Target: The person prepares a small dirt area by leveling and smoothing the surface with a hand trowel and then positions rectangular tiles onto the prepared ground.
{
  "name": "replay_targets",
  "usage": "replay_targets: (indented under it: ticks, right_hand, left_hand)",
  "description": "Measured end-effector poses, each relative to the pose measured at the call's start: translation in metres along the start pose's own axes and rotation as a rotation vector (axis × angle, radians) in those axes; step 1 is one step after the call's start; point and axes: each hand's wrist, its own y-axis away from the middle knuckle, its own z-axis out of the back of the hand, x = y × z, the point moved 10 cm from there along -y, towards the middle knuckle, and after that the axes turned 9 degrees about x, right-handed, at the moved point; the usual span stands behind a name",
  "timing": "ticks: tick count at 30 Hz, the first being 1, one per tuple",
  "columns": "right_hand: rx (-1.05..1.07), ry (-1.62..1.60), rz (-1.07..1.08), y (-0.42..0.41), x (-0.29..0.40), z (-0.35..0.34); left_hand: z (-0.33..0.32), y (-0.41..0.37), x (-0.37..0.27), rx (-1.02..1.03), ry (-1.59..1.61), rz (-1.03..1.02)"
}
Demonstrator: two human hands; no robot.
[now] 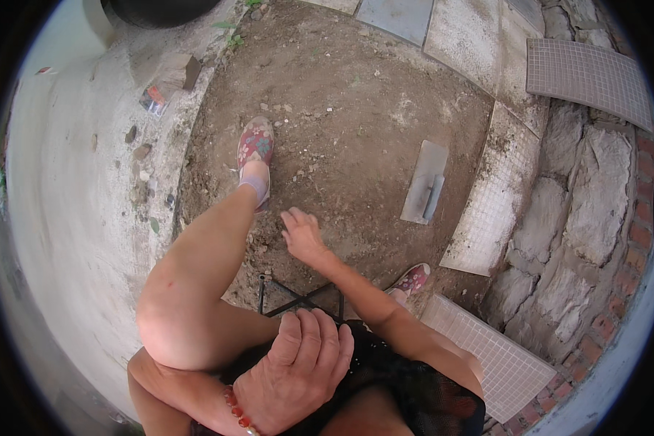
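Observation:
My right hand (303, 235) reaches down over the bare soil (349, 136), its fingers bent and a little apart, with nothing visible in them. My left hand (300, 370), a red bead bracelet (237, 409) at its wrist, lies above my lap with its back up. Its fingers curl side by side, and the palm is hidden. A steel plastering trowel (421, 177) lies on the soil to the right, apart from both hands. Beyond it runs a row of dirt-specked tiles (488, 201) along the edge of the soil.
My feet, in floral shoes, stand on the soil. A black folding metal frame (302, 298) is beneath me. Gridded tiles lie at upper right (586, 76) and lower right (490, 354), beside a stone border (599, 191). A brick piece (182, 72) and pebbles lie on the concrete (76, 218) at left.

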Motion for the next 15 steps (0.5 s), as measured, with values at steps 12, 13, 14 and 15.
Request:
replay_targets:
  ticks: [12,13,14,15]
  right_hand:
    - [-0.776,-0.743,-0.934,0.155,-0.324,0.149]
    - [-0.792,-0.615,-0.818,0.147,-0.313,0.158]
    - [-0.804,-0.487,-0.703,0.137,-0.298,0.163]
    - [-0.817,-0.363,-0.574,0.119,-0.273,0.175]
  left_hand:
    - [0.015,-0.016,0.002,0.021,-0.005,-0.036]
    - [0.014,-0.015,-0.002,0.037,-0.002,-0.037]
    - [0.012,-0.016,-0.004,0.051,0.003,-0.048]
    - [0.013,-0.017,-0.006,0.064,0.001,-0.048]
